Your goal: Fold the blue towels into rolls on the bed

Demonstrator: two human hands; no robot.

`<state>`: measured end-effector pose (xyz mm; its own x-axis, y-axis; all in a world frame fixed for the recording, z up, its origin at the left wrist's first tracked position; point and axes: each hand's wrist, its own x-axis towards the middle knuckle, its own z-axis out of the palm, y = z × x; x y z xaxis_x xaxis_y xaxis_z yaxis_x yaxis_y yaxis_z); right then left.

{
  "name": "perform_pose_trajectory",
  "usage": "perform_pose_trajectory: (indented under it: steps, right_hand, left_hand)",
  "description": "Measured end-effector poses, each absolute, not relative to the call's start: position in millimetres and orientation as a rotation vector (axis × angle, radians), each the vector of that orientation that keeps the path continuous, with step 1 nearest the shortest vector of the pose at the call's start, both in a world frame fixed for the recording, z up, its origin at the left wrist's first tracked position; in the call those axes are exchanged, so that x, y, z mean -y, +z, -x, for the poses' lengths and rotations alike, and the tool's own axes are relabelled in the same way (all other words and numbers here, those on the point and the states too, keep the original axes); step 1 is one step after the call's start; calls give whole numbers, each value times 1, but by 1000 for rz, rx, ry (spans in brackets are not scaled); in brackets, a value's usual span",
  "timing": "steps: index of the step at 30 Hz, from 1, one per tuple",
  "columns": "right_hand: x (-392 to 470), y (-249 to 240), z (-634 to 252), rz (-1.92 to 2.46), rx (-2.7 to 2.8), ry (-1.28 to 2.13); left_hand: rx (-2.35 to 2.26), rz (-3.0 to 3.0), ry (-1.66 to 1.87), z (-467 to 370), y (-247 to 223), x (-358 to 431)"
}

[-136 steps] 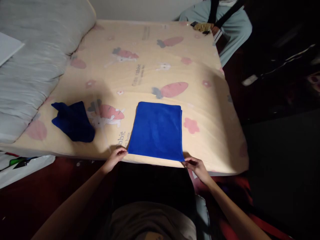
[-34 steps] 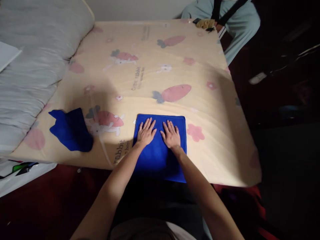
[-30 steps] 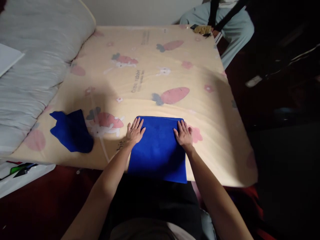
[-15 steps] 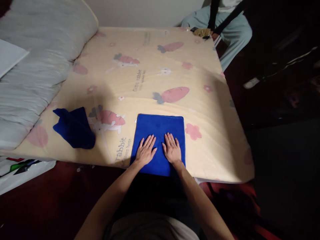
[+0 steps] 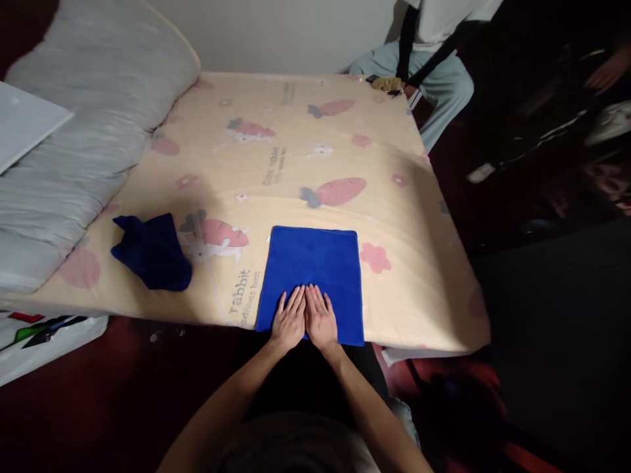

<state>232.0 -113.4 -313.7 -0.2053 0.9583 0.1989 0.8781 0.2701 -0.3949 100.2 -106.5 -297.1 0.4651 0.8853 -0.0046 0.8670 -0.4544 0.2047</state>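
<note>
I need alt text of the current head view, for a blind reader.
A person's left hand and right hand lie side by side on a square blue cloth at the near edge of a pale yellow carrot-printed bedsheet; a crumpled blue cloth lies further left.

There are two blue cloths [image 5: 315,259], one bed [image 5: 296,161] and one grey quilt [image 5: 98,125], plus the wearer's two forearms [image 5: 239,387], one left hand [image 5: 290,320] and one right hand [image 5: 321,320].

This looks like a bedroom, given the carrot-printed sheet [image 5: 286,197] and puffy grey bedding [image 5: 106,125].
</note>
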Motion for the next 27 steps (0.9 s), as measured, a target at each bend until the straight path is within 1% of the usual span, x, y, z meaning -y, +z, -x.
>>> perform_pose_trajectory:
  steps: [3, 8, 11, 14, 16, 18, 21, 24, 27]
  right_hand:
    - [129, -317, -253, 1651, 2179, 210]
    - [150, -322, -331, 1630, 2252, 126]
    - [158, -321, -360, 1627, 2288, 60]
    - [162, -312, -352, 1620, 2274, -16]
    - [162, -306, -329, 1529, 2335, -27]
    - [159, -304, -301, 1384, 2442, -6]
    - [149, -310, -271, 1269, 2514, -3]
    - [142, -318, -273, 1229, 2550, -1]
    - [141, -319, -303, 1237, 2589, 3]
  left_hand:
    - [-1453, -2584, 123, -74, -296, 109]
    - [-1375, -2643, 18, -3, -292, 98]
    - [-1346, -2669, -24, 19, -289, 96]
    - [-1298, -2749, 38, 12, -283, 103]
    - [-1167, -2841, 114, -5, -281, 110]
    - [-1034, -2910, 156, -28, -284, 116]
    - [-1019, -2939, 133, -53, -296, 117]
    - [-996, -2964, 69, -53, -305, 108]
    - [-941, -2990, 24, -28, -307, 98]
